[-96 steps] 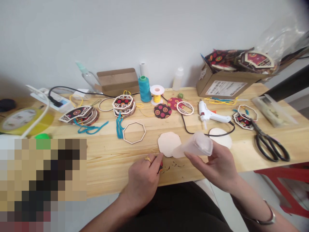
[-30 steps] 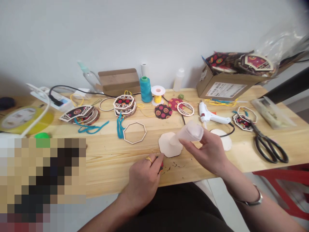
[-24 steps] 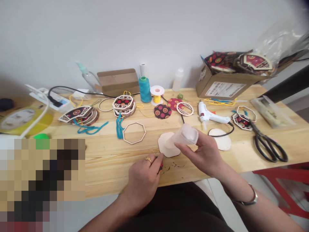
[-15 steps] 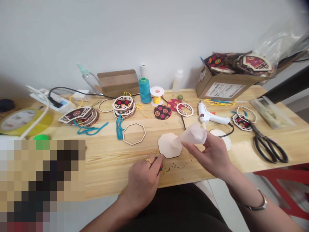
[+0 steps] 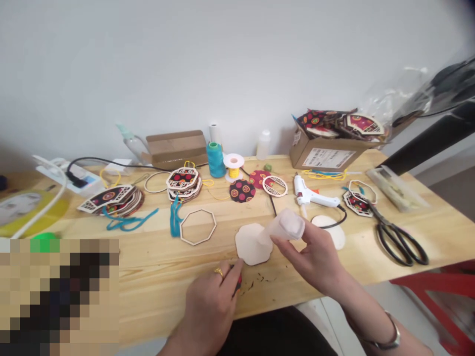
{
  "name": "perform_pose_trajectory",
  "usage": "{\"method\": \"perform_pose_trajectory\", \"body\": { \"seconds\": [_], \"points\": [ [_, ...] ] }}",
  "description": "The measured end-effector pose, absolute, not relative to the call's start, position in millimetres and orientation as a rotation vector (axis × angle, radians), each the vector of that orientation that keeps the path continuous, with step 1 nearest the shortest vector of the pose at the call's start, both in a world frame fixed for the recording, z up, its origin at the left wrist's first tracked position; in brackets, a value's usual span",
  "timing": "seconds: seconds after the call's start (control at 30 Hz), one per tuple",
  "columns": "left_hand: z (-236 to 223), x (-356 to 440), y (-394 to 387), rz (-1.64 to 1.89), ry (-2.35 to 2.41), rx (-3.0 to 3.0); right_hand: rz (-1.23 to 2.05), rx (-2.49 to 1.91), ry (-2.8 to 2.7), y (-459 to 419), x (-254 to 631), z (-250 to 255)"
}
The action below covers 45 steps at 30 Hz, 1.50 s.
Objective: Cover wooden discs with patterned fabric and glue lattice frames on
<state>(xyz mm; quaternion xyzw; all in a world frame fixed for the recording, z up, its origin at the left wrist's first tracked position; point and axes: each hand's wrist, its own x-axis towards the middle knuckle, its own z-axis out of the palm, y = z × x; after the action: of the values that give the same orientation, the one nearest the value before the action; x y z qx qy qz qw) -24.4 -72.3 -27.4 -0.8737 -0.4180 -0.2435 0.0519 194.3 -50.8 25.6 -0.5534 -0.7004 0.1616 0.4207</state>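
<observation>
My right hand (image 5: 315,252) grips a translucent white squeeze bottle (image 5: 285,225), tipped so its nozzle end points down-left at a pale scalloped flat piece (image 5: 250,247). The bottle hides part of that piece, and I cannot tell whether the nozzle touches it. My left hand (image 5: 213,296), with a gold ring, has its fingers closed on a patterned fabric piece (image 5: 237,284), mostly covered by the hand. Its index fingertip is at the near edge of the pale piece. Small dark scraps (image 5: 261,280) lie on the wood between my hands.
Behind my hands stand a teal thread cone (image 5: 215,162) and a yellow thread spool (image 5: 233,172). A glue gun (image 5: 311,195), scissors (image 5: 399,237) and a filled carton (image 5: 322,155) are to the right. An octagonal frame (image 5: 198,227) and stacked ornaments (image 5: 183,180) lie left. Pixelation covers the lower left.
The view has tilted, so the table and its things appear lower and slightly left. Both hands keep their grips, and the bottle stays tipped over the pale piece.
</observation>
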Motion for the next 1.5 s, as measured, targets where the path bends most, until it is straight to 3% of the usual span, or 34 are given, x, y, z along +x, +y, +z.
{"method": "perform_pose_trajectory", "body": {
  "seconds": [0.13,0.27,0.4,0.6,0.77,0.9,1.13,1.5],
  "points": [
    [-31,-26,-71,-0.752,-1.220,-2.626,0.721,-1.390,-1.658,-52,196,25],
    [-41,-33,-70,-0.713,-1.185,-2.670,1.090,-1.242,-1.212,-45,198,25],
    [-43,-38,-65,-0.800,-1.196,-2.697,1.232,-1.029,-0.990,-37,204,33],
    [-8,-21,-49,-1.232,-1.488,-2.843,1.221,-0.861,-1.059,-35,215,49],
    [7,-1,-31,-1.589,-2.192,-2.843,1.212,-0.888,-0.990,-21,217,57],
    [2,2,-26,-1.897,-2.488,-2.818,1.072,-1.127,-1.031,-3,215,46],
    [5,-1,-27,-2.395,-2.881,-2.686,0.740,-1.133,-1.224,49,217,37],
    [7,-3,-27,-2.594,-2.956,-2.524,0.403,-1.470,-1.374,145,190,28]
  ]
}}
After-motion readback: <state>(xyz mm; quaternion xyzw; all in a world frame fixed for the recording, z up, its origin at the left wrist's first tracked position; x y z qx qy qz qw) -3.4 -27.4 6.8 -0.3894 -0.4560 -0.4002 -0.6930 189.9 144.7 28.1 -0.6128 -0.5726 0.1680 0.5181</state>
